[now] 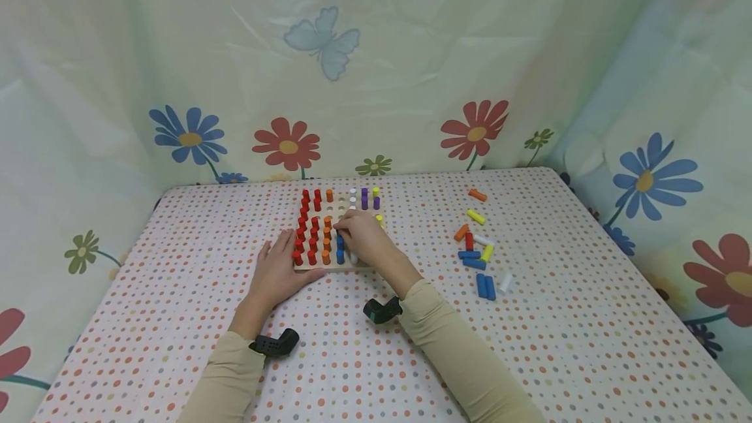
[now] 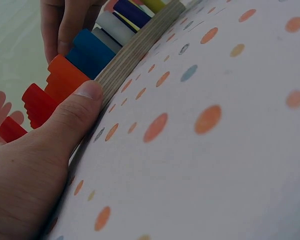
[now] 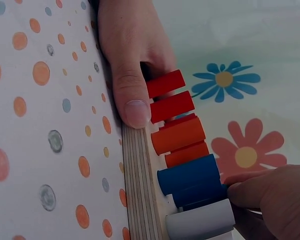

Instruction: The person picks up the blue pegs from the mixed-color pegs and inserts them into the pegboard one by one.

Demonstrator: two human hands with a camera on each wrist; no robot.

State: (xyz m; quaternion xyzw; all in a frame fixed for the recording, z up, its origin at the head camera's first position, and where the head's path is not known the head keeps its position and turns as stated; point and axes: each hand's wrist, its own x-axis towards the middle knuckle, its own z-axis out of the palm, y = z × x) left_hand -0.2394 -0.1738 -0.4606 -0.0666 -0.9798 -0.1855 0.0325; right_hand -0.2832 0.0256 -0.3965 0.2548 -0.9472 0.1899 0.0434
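A wooden pegboard (image 1: 341,269) stands on the table with rows of upright pegs: red at the left, then orange, blue, white, purple and yellow. My left hand (image 1: 279,273) grips its front left corner. The left thumb lies against the layered front edge (image 2: 140,47), and the other fingers run along the left side. Over the middle of the board, my right hand (image 1: 365,238) pinches a blue peg (image 3: 224,191) in the blue column, behind the front blue pegs (image 3: 190,174). The fingers mostly cover that peg. White pegs (image 3: 200,220) stand beside it.
Loose pegs lie on the dotted table right of the board: a blue pair (image 1: 485,286), a white peg (image 1: 506,282), a red peg (image 1: 469,241), two more blue ones, and some orange and yellow (image 1: 476,217). A flowered curtain (image 1: 399,83) hangs behind the table.
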